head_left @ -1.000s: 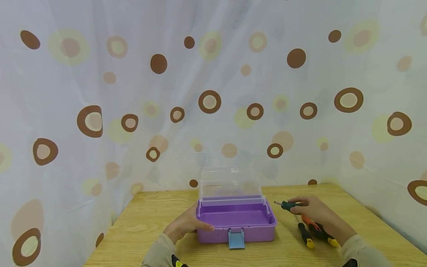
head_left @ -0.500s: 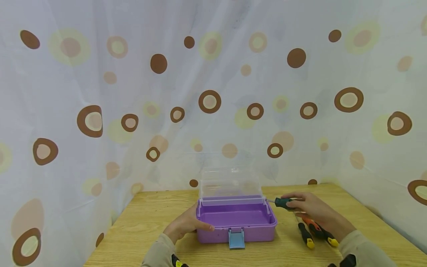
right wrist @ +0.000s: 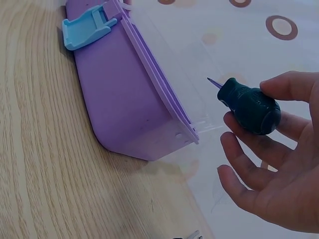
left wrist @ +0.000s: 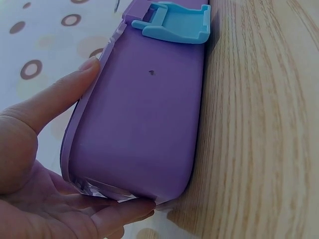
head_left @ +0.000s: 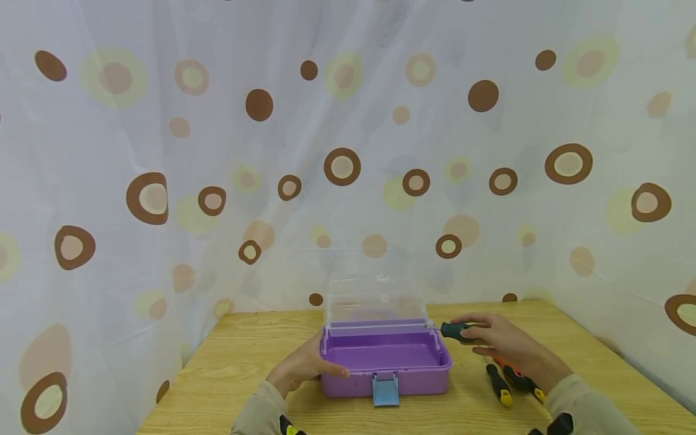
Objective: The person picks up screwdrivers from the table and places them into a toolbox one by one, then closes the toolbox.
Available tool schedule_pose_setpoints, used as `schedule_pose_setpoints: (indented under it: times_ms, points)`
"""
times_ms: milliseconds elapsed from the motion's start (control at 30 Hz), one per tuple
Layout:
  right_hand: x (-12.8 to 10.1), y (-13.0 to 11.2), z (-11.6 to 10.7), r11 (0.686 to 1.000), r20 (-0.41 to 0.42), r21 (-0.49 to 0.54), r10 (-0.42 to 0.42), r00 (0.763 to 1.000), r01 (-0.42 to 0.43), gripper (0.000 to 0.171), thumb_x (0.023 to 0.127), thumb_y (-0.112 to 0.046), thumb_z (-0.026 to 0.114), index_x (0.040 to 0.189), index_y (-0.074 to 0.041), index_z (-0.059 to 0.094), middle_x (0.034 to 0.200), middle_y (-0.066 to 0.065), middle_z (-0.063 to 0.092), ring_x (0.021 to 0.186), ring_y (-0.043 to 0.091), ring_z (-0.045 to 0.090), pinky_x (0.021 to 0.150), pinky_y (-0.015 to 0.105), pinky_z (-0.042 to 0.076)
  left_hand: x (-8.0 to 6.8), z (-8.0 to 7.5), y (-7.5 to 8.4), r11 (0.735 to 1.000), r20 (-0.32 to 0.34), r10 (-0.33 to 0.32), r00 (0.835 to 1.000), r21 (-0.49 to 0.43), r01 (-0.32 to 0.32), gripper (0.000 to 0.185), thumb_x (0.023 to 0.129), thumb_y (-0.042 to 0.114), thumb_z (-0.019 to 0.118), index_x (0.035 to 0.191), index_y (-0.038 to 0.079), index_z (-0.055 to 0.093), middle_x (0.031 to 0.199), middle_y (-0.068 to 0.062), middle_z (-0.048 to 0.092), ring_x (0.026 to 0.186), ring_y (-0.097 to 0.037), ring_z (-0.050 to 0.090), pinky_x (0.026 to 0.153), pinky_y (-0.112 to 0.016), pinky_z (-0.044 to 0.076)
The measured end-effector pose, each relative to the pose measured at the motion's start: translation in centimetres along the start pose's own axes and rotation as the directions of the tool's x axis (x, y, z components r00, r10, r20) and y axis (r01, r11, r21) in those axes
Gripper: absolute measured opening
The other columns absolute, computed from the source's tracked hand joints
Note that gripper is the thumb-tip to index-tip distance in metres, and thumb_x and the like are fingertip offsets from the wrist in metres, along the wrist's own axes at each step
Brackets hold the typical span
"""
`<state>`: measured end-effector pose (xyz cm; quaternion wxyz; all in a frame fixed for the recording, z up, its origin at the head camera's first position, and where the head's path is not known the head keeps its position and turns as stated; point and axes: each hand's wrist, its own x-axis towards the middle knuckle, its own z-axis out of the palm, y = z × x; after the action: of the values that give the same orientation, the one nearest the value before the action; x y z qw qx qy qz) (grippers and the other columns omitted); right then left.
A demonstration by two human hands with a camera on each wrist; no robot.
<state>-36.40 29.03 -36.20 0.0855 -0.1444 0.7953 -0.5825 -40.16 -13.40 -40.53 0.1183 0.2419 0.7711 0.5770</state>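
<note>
A purple box [head_left: 385, 356] [left wrist: 144, 109] [right wrist: 124, 94] stands on the wooden table with its clear lid [head_left: 375, 299] raised and its blue latch [head_left: 385, 389] hanging down in front. My left hand [head_left: 301, 366] [left wrist: 45, 164] rests against the box's left end, fingers straight along its wall. My right hand [head_left: 489, 335] [right wrist: 269, 159] holds a stubby dark green screwdriver [head_left: 455, 330] [right wrist: 249, 107] in the air beside the box's right rear corner, its short tip pointing at the box.
Two more screwdrivers [head_left: 500, 384] with black, orange and yellow handles lie on the table [head_left: 228, 374] right of the box, partly under my right forearm. A spotted curtain [head_left: 348, 151] hangs close behind and to both sides of the table.
My right hand has lifted the green screwdriver off the table and carried it left toward the box's right edge. The left hand and the box have not moved.
</note>
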Motion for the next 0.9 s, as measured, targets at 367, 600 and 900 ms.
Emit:
schedule_pose_setpoints:
  times_ms: [367,600,900]
  points:
    - [0.5,-0.3,1.0,1.0,-0.004,-0.011,0.012,1.0,-0.012,0.047,0.107,-0.026,0.058,0.145,0.001,0.054,0.14,0.019,0.053,0.124,0.03,0.055,0.106,0.055,0.045,-0.1,0.0,0.0,1.0,0.001,-0.008,1.0,0.004,0.008,0.118,0.075,0.009,0.092,0.163,0.006,0.014,0.15,-0.025,0.045,0.131,-0.042,0.049,0.112,-0.061,0.036]
    - [0.9,-0.7,1.6,1.0,0.042,0.009,-0.01,0.999,0.009,0.046,0.107,-0.024,0.058,0.145,0.002,0.053,0.14,0.018,0.054,0.128,0.033,0.054,0.11,0.064,0.037,-0.1,0.0,0.2,1.0,0.013,-0.006,1.0,-0.014,0.006,0.117,0.075,0.008,0.091,0.163,0.006,0.014,0.149,-0.024,0.046,0.129,-0.041,0.051,0.111,-0.06,0.038]
    - [1.5,-1.1,2.6,1.0,0.076,0.014,-0.029,0.997,0.028,0.046,0.107,-0.021,0.058,0.145,0.004,0.052,0.141,0.018,0.055,0.128,0.033,0.055,0.11,0.065,0.036,-0.1,0.0,0.2,1.0,0.005,-0.005,1.0,0.004,0.004,0.117,0.075,0.009,0.091,0.163,0.006,0.014,0.147,-0.02,0.049,0.127,-0.036,0.052,0.111,-0.06,0.037]
